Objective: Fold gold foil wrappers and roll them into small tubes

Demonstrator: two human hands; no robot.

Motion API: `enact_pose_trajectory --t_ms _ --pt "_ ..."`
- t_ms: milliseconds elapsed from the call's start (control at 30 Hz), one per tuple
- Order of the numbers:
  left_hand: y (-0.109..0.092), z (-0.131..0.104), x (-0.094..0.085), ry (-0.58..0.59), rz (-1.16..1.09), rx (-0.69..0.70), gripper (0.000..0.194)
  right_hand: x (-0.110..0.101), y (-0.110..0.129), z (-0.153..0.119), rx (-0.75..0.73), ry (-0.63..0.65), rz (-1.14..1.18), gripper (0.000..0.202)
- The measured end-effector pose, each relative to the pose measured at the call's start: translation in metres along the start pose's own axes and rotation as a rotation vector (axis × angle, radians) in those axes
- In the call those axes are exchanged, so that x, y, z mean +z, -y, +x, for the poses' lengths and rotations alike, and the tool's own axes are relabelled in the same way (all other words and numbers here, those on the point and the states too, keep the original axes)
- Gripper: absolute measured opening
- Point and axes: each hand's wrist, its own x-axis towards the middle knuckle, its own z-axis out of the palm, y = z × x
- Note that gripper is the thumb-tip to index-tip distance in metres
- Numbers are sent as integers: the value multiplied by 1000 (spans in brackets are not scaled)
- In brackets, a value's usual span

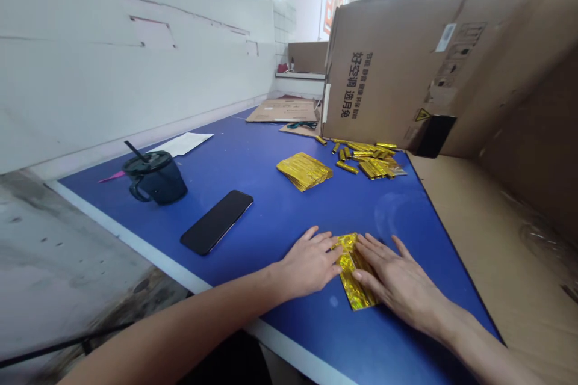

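A shiny gold foil sheet [351, 280] lies on the blue tabletop [289, 222] near the front, partly covered by both hands. My left hand [311, 261] rests at its left edge, fingers stretched out and touching the foil. Across its right side lies my right hand [392, 271], fingers extended and thumb spread over the foil. Farther back is a fanned stack of gold foil sheets [303, 171]. To its right, several gold foil rolls [377, 165] lie in a loose pile against the cardboard box.
A large cardboard box [388, 66] stands along the right side. On the left are a black phone [217, 221], a dark lidded mug with a straw [158, 179] and a white paper [185, 143]. Flat cardboard [283, 110] lies at the back, beside the white wall [135, 72].
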Motion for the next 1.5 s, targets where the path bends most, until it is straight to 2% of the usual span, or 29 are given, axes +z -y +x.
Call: enact_pose_trajectory --t_ms 200,367,533,700,833,967,1133,1300,1500 --pt "1 -2 0 0 -27 1 34 5 2 11 -98 3 119 55" --pt "4 -2 -3 18 -44 -17 31 7 -8 7 -30 -9 139 55" --pt "5 -1 -5 44 -64 -33 30 3 -9 3 -7 -33 164 55" --pt "5 -1 -5 92 -85 -35 37 3 -3 3 -4 -35 198 61" --pt "6 0 -9 148 -121 -22 43 4 1 2 -81 -26 242 68" --pt "8 2 -14 197 -198 -28 45 4 -3 3 -94 18 273 64" --pt "9 2 -13 159 -209 -66 39 4 -11 4 -37 -27 216 57" --pt "8 2 -9 120 -173 -94 34 5 -8 4 19 -57 134 54" --pt "4 6 -10 126 -113 -94 34 2 -5 3 24 -48 115 55"
